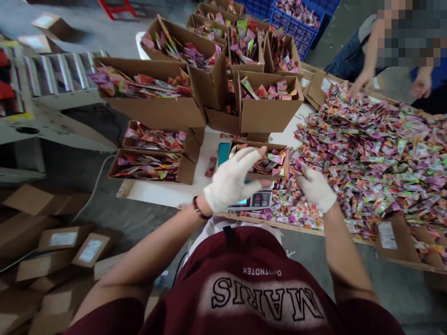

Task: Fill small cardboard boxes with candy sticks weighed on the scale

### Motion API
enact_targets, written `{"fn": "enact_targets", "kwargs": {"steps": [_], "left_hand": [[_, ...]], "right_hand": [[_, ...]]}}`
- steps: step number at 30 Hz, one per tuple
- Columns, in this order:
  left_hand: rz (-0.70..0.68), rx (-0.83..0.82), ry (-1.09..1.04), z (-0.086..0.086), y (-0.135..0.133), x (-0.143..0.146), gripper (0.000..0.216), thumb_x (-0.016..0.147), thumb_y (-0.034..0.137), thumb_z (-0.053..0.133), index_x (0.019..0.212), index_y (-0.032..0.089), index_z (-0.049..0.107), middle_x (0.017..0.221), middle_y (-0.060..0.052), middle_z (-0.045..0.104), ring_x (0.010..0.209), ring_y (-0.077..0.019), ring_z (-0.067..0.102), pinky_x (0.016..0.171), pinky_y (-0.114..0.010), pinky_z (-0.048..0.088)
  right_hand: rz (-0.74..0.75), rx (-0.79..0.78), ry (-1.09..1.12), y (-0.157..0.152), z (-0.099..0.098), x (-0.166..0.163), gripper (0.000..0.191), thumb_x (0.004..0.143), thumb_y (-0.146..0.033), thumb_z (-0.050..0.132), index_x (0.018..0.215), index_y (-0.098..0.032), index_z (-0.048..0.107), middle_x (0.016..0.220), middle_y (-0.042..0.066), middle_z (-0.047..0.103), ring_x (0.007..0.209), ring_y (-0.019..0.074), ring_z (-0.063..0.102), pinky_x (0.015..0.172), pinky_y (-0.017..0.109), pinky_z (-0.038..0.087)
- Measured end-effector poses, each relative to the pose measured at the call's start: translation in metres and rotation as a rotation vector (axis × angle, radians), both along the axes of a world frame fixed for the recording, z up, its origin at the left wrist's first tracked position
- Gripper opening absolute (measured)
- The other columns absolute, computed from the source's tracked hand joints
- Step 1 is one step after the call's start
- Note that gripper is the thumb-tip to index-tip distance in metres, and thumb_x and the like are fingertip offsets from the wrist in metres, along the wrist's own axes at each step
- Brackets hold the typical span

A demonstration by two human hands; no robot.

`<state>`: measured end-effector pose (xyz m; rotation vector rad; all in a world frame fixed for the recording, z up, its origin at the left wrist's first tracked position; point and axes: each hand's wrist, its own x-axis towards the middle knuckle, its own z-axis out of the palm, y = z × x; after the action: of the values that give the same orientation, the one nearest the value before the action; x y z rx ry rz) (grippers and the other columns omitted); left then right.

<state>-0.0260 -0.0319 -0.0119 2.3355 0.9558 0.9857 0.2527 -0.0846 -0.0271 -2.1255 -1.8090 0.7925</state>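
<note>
My left hand [232, 179], in a white glove with bare fingertips, is spread open above a small cardboard box [286, 163]. Small colourful snack packets [275, 160] lie inside that box. The box sits on a digital scale [261, 199] with a lit display, partly hidden by my left hand. To the right, my gloved right hand [316, 186] is at the edge of a large heap of the same packets [377, 163]. Its fingers are drawn together on a small pinkish-purple packet [299, 164], slightly blurred.
Cardboard boxes filled with packets [150, 107] stand beyond and left of the scale. Blue crates [293, 25] are at the back. A co-worker's hand [363, 81] touches the heap's far side. A roller conveyor [66, 72] and closed cartons [63, 237] are at left.
</note>
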Motion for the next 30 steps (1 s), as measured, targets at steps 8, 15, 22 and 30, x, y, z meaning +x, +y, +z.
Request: {"fn": "enact_targets", "kwargs": {"steps": [8,15,22,30], "left_hand": [[0.253,0.03,0.046,0.004,0.021,-0.019,0.051,0.096,0.035,0.062,0.143,0.017,0.054,0.152,-0.018,0.052,0.139,-0.031,0.054,0.114,-0.047,0.05],[0.44,-0.199,0.086,-0.034,0.002,-0.094,0.028,0.097,0.036,0.056,0.112,0.018,0.071,0.124,-0.012,0.07,0.104,-0.0235,0.07,0.094,-0.038,0.059],[-0.017,-0.058,0.112,-0.02,0.002,-0.028,0.027,0.101,0.032,0.053,0.108,0.019,0.075,0.114,-0.01,0.076,0.106,-0.0212,0.071,0.096,-0.036,0.057],[-0.159,-0.314,0.871,-0.042,0.024,0.072,0.027,0.09,0.014,0.06,0.11,0.007,0.075,0.108,-0.024,0.074,0.103,-0.0349,0.072,0.087,-0.043,0.056]], "right_hand": [[-0.044,-0.031,-0.303,0.013,0.013,0.015,0.036,0.095,-0.043,0.055,0.121,-0.019,0.06,0.095,0.012,0.072,0.083,0.0256,0.067,0.076,0.032,0.047],[-0.135,-0.161,-0.193,-0.073,-0.084,0.087,0.049,0.089,-0.048,0.058,0.128,-0.018,0.058,0.113,0.014,0.07,0.108,0.0283,0.066,0.091,0.037,0.053],[-0.674,-0.219,-0.676,-0.178,-0.106,0.157,0.083,0.086,-0.061,0.059,0.149,-0.01,0.041,0.139,0.032,0.053,0.129,0.0461,0.056,0.1,0.057,0.049],[-0.59,-0.565,-0.527,-0.192,-0.12,0.174,0.05,0.09,-0.04,0.045,0.126,-0.014,0.068,0.108,0.025,0.073,0.104,0.0384,0.073,0.083,0.046,0.057]]}}
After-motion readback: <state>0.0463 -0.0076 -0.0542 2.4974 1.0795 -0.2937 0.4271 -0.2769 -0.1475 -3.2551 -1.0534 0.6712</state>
